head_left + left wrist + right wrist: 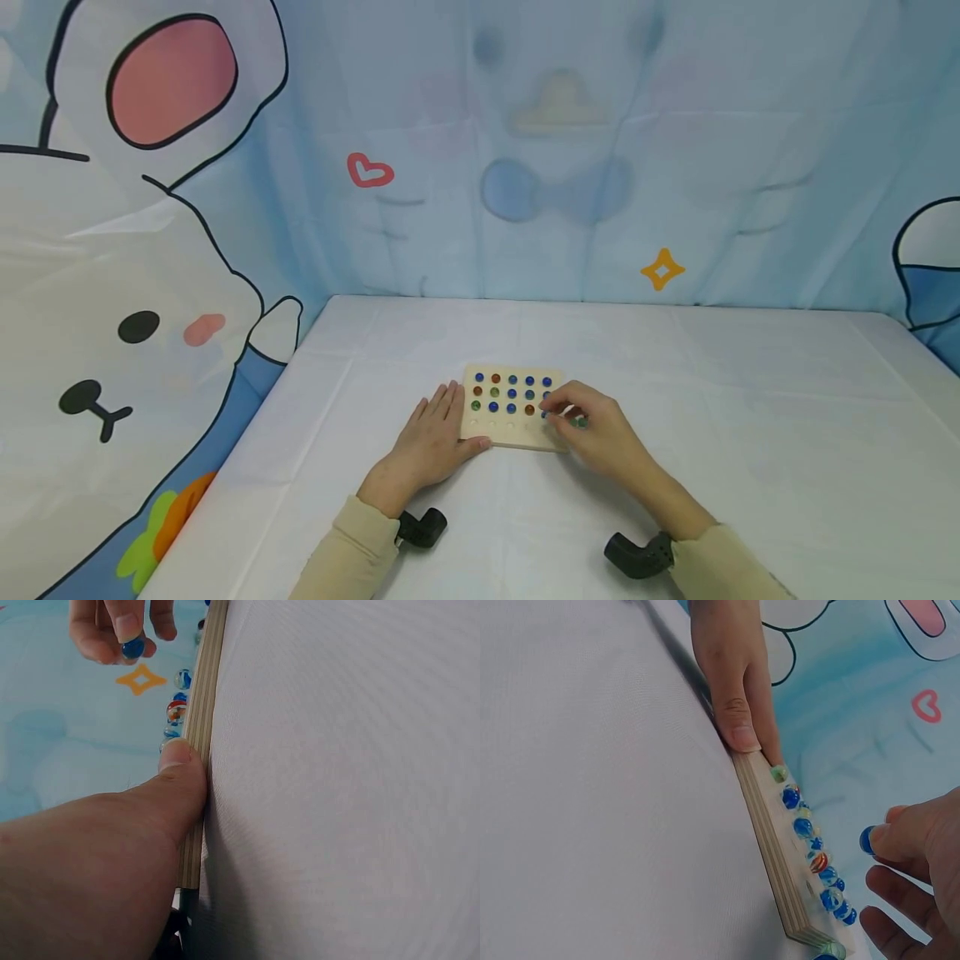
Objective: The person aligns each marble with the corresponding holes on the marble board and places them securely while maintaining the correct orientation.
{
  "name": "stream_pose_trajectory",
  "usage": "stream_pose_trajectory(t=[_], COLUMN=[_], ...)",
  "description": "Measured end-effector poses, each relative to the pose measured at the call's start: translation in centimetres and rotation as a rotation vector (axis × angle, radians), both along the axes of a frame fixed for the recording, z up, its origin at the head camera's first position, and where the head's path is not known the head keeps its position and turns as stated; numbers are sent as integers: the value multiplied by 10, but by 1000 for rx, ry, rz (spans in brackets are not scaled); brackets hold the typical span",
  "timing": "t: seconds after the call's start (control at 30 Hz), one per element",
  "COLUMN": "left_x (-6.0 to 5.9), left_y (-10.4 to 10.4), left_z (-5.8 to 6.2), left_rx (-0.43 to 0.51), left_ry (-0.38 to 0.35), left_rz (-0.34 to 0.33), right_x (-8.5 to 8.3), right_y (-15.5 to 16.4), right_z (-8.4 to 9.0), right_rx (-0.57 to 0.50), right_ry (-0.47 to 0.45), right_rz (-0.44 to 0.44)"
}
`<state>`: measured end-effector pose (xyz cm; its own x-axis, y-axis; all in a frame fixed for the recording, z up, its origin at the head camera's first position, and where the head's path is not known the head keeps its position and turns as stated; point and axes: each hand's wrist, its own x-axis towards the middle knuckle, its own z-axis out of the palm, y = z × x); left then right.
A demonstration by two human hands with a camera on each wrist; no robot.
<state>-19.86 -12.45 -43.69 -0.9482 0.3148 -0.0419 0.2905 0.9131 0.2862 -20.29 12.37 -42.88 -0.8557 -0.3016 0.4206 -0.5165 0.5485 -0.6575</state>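
From the head view, a small wooden board [514,408] lies on the white table [750,417], near the middle and close to you. Rows of marbles [512,392], mostly blue with some green and red-brown, sit in its dimples; the nearest row looks unfilled. Your left hand [433,442] lies flat with fingers straight against the board's left edge, thumb along its near edge. Your right hand [596,429] hovers at the board's right near corner, fingertips curled together. A green marble [580,422] shows beside those fingers.

From the left wrist view, your left thumb [176,784] presses the board's [201,735] layered edge. Beyond it, your right hand [120,630] pinches a blue marble [133,649] between fingertips, above the board.

From the right wrist view, your left hand's fingers [735,712] touch the board's [780,855] far end. Your right hand [915,877] holds the blue marble [866,840] at a fingertip, just beside the marble rows.
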Motion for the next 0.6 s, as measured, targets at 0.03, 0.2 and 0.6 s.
stream_pose_trajectory(t=[0.03, 0.2, 0.6], left_x=[0, 0, 0], left_y=[0, 0, 0], left_z=[0, 1, 2], left_rx=[-2, -9, -17], left_ry=[-1, -5, -8], left_rz=[1, 4, 4], right_x=[0, -1, -4], right_y=[-2, -9, -28], right_z=[0, 0, -1], right_rx=[-7, -23, -34], right_ry=[-5, -22, -29], right_rz=[8, 37, 62])
